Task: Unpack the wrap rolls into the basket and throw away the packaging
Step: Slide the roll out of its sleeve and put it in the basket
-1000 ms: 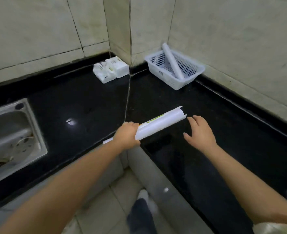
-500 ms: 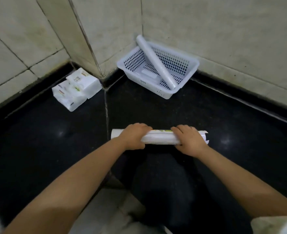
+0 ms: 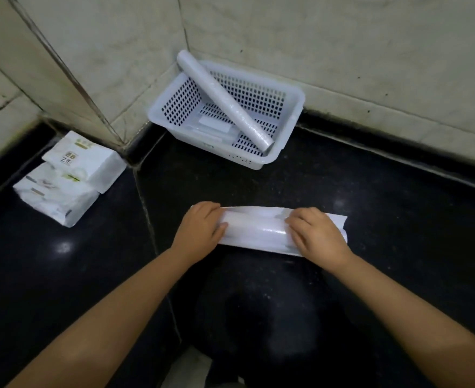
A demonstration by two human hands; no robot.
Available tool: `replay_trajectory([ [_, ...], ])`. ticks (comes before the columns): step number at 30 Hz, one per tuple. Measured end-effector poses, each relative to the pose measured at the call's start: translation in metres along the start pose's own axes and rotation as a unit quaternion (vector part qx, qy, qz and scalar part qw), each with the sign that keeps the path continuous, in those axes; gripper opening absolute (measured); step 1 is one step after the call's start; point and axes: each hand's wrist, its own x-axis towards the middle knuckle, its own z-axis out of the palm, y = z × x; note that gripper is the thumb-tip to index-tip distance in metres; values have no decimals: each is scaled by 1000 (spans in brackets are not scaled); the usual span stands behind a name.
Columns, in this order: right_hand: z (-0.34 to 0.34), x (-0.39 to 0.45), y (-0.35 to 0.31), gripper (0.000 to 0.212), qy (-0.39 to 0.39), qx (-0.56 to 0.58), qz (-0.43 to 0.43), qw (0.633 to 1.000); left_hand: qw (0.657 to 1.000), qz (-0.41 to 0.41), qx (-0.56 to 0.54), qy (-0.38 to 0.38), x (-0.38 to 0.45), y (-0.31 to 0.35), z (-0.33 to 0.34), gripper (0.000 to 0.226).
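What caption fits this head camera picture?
Both hands open a wrapped roll near the basket.

Glossy black countertop (image 3: pixel 370 219) meets pale tiled walls (image 3: pixel 342 37) in a corner.

2 bare forearms, no sleeves, rings or watch visible.

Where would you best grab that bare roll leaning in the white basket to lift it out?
Probably by its raised end. The roll lies tilted across the basket, its upper end sticking out over the back corner rim by the wall, its lower end down in the front corner. Coming from above, fingers can close around that free upper end, which the basket walls do not crowd.
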Motion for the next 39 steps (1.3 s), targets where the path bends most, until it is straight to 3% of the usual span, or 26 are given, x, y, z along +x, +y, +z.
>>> replay_trajectory([
  [5, 10, 23, 8, 62, -236, -25, 53, 970, 999, 29, -15, -13, 1, -12, 1, 43],
  [9, 13, 34, 1, 75, -285, 7, 67, 956, 997, 65, -36, 28, 6, -14, -19, 35],
  [13, -18, 42, 2, 61, -254, 84, 66, 961, 981, 100, -54, 156, 32, -24, -57, 27],
  [15, -47, 50, 9, 46, -207, 121, 66, 969, 972, 67, -79, 210, 52, -29, -79, 27],
  [20, -107, 84, 24, 48, -106, 150, 91, 979, 936, -14, -170, 308, 114, -32, -118, 30],
  [22, -115, 102, 29, 50, -67, 163, 123, 977, 949, -29, -164, 267, 145, -33, -123, 23],
  [26, -110, 134, 36, 47, 9, 211, 199, 957, 991, -95, -91, 28, 200, -29, -109, 37],
  [28, -102, 145, 39, 44, 45, 241, 226, 943, 981, -138, -131, -42, 219, -21, -94, 47],
  [29, -98, 149, 42, 43, 62, 262, 237, 933, 961, -173, -209, -59, 228, -15, -87, 53],
  [32, -88, 153, 53, 42, 88, 312, 257, 910, 860, -268, -430, -64, 247, 1, -71, 80],
  [37, -84, 165, 70, 43, 72, 301, 260, 915, 871, -287, -398, -3, 264, 13, -57, 94],
  [39, -82, 174, 73, 43, 67, 304, 248, 918, 858, -309, -409, 12, 272, 12, -56, 93],
])
